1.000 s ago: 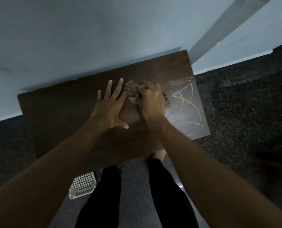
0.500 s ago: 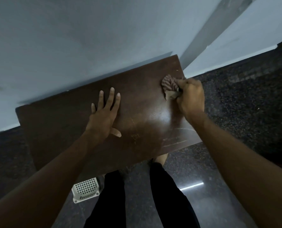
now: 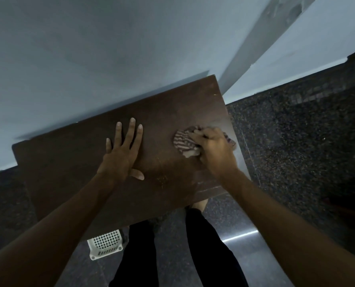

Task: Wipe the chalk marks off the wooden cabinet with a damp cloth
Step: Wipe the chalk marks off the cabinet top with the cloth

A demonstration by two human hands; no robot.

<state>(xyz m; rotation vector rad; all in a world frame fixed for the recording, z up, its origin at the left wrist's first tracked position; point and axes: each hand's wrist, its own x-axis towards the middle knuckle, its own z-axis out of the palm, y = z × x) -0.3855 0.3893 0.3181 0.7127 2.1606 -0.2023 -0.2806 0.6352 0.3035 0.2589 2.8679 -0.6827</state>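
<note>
A person's right hand (image 3: pixel 213 150) grips the bunched cloth (image 3: pixel 184 141) at three o'clock on the wooden cabinet's surface (image 3: pixel 68 162); the left hand (image 3: pixel 122 154) lies flat, fingers spread. Faint chalk streaks (image 3: pixel 209 188) at five o'clock — easily missed, or smeared.

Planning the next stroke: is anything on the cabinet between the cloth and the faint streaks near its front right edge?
Nothing visible. Only bare cabinet top lies between the cloth, gripped by the right hand, and the faint streaks; the left hand rests flat farther left.
</note>
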